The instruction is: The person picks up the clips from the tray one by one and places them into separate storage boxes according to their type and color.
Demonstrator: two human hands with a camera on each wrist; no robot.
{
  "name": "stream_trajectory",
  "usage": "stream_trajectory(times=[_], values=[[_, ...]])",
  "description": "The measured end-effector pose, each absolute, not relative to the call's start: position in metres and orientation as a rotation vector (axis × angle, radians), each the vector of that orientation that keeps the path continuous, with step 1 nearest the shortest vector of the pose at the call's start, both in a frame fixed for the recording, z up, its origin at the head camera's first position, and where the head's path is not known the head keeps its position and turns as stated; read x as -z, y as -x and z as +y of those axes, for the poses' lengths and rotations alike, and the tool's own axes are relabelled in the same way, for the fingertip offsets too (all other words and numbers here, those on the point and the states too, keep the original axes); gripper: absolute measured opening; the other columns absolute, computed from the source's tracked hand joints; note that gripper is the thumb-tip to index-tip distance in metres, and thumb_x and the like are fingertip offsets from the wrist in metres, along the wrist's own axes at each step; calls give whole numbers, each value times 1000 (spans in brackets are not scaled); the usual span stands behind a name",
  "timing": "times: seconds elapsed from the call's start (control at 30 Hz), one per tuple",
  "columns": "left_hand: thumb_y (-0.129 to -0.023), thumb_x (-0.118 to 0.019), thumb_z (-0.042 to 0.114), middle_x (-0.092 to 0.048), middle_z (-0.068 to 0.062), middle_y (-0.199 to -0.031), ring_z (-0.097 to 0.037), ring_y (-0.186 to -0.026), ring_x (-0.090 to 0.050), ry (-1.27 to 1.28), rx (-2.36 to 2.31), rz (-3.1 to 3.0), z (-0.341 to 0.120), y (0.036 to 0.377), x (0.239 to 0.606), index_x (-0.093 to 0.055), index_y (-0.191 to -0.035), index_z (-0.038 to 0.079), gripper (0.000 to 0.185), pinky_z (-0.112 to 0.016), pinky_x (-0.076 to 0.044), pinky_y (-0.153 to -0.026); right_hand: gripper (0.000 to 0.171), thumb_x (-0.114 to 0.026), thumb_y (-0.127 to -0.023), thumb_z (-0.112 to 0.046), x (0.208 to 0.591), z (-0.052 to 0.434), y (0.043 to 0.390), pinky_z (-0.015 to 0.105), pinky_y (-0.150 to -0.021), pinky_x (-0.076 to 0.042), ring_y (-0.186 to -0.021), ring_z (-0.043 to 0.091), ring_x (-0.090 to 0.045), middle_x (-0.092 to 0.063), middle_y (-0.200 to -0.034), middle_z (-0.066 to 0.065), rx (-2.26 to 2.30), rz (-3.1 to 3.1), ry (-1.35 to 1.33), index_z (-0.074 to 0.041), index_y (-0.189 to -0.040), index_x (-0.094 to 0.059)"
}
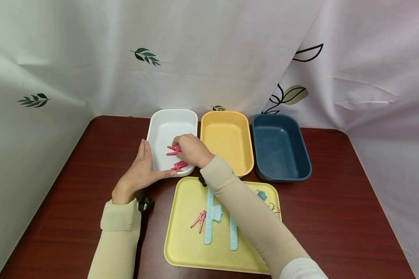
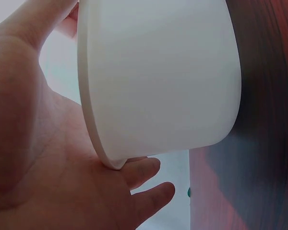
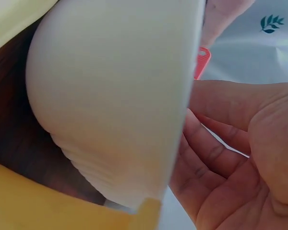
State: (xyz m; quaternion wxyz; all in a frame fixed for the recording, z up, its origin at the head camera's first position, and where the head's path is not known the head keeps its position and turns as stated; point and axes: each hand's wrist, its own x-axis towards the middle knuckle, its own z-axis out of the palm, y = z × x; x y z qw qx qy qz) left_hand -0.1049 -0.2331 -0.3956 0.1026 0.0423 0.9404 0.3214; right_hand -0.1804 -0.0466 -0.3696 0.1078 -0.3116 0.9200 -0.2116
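Our sleeved arms reach over the yellow tray [image 1: 185,248] to the white bin [image 1: 167,124].

Dark red-brown table [image 1: 335,217], w/ leaf-print white curtains [image 1: 209,54] hung behind & at both sides; white bin, yellow bin [image 1: 227,131] & blue bin [image 1: 283,155] sit in a row at the back, tray in front of them w/ a pink clip [image 1: 199,221], two light-blue strips [image 1: 209,221] & small bits. Our left hand [image 1: 139,170] lies flat w/ straight fingers against the white bin's near-left wall, thumb along its front rim. Our right hand [image 1: 192,149] is inside the bin, fingers curled, pinching a pink clothespin [image 1: 172,150] over the bin floor. Another pink clothespin [image 1: 179,166] lies at the bin's near edge, between both hands, just under the right one.
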Motion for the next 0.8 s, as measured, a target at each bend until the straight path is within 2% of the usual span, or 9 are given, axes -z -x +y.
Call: stream_trajectory(times=[0.33, 0.63, 0.8], values=[[-81, -78, 56, 19, -30, -161, -42, -151, 8, -138, -944, 2783, -235, 106, 397, 16, -152, -11, 135, -58, -20, -118, 23, -68, -92, -8, 380, -53, 184, 24, -80, -49, -89, 17, -60, -72, -102, 3, 574, 2714, 904, -7, -114, -74], [-81, -77, 58, 21, -28, -161, -41, -151, 9, -132, -951, 2772, -234, 105, 396, 19, -152, -8, 137, -58, -20, -118, 25, -63, -92, -3, 385, -56, 186, 27, -86, -52, -97, 17, -64, -72, -109, 3, 467, 2747, 896, -8, -114, -74], [-81, -78, 56, 21, -27, -161, -41, -151, 9, -128, -952, 2770, -233, 105, 396, 19, -153, -8, 136, -58, -20, -118, 24, -62, -92, -1, 388, -59, 186, 28, -87, -52, -99, 17, -64, -72, -108, 3, 381, 2764, 892, -10, -112, -74]])
